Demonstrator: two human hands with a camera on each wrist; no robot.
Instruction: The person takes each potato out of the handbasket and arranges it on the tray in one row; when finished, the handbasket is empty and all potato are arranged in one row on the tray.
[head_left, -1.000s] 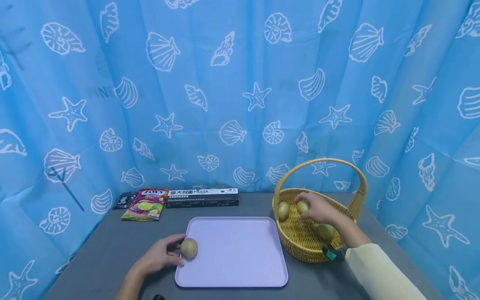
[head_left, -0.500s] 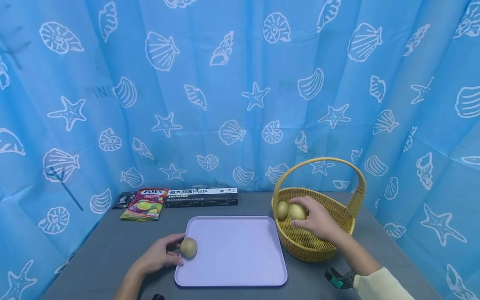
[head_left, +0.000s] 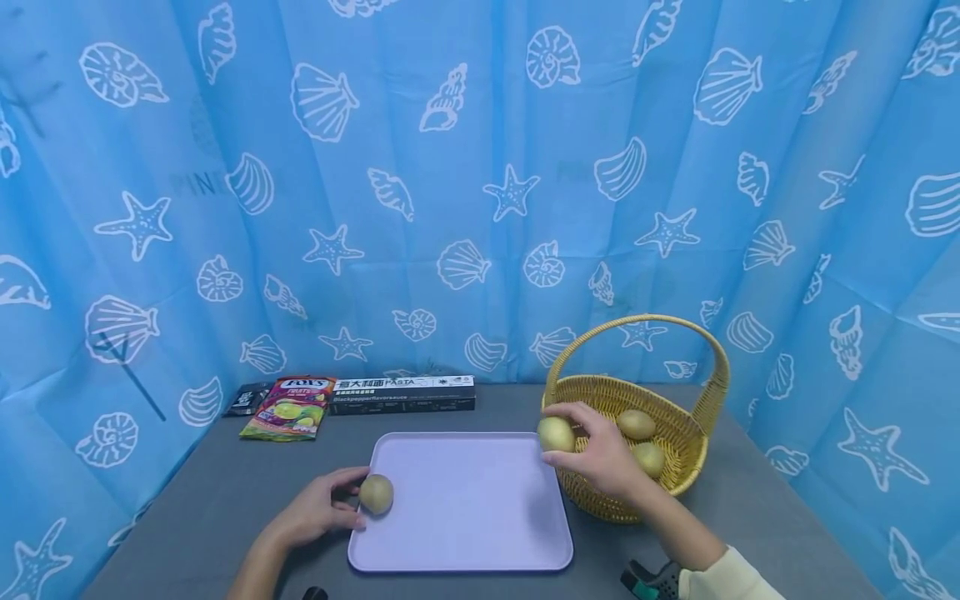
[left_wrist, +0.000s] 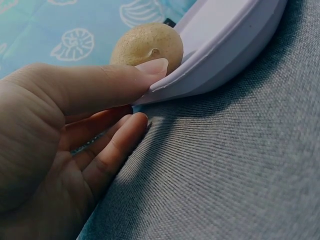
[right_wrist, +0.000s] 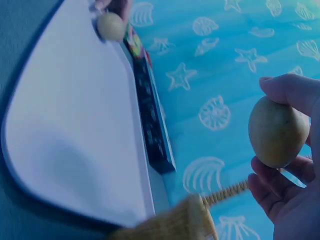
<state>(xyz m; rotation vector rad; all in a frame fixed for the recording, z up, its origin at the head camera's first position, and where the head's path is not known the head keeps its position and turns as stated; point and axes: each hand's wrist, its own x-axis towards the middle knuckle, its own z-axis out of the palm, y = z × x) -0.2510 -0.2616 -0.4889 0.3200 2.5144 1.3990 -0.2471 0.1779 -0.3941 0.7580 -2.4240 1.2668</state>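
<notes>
My left hand point(head_left: 318, 510) is at the left side of a lilac tray point(head_left: 465, 504). Its thumb and forefinger lie on either side of a tan potato point(head_left: 377, 494) just inside the rim. From the left wrist, the thumb overlaps that potato point(left_wrist: 147, 47), and the other fingertips sit lower, beside the tray's corner. A smooth, egg-shaped potato point(right_wrist: 278, 131) is pinched between thumb and fingers of my right hand point(head_left: 600, 454). The right hand is over the left rim of a yellow wicker basket point(head_left: 607, 500), near the tray's right edge. Two more potatoes point(head_left: 637, 424) show inside the basket.
A tall handle point(head_left: 645, 319) arches over the basket. At the back left stand a black-and-white pasta box point(head_left: 405, 396), a bright sweets bag point(head_left: 292, 408) and a small dark packet point(head_left: 247, 400). Behind the grey table hangs a blue shell-print curtain point(head_left: 480, 208).
My right hand has moved left from inside the basket to its left rim with its potato. Two potatoes behind it have come into view. The left hand and its potato have stayed put.
</notes>
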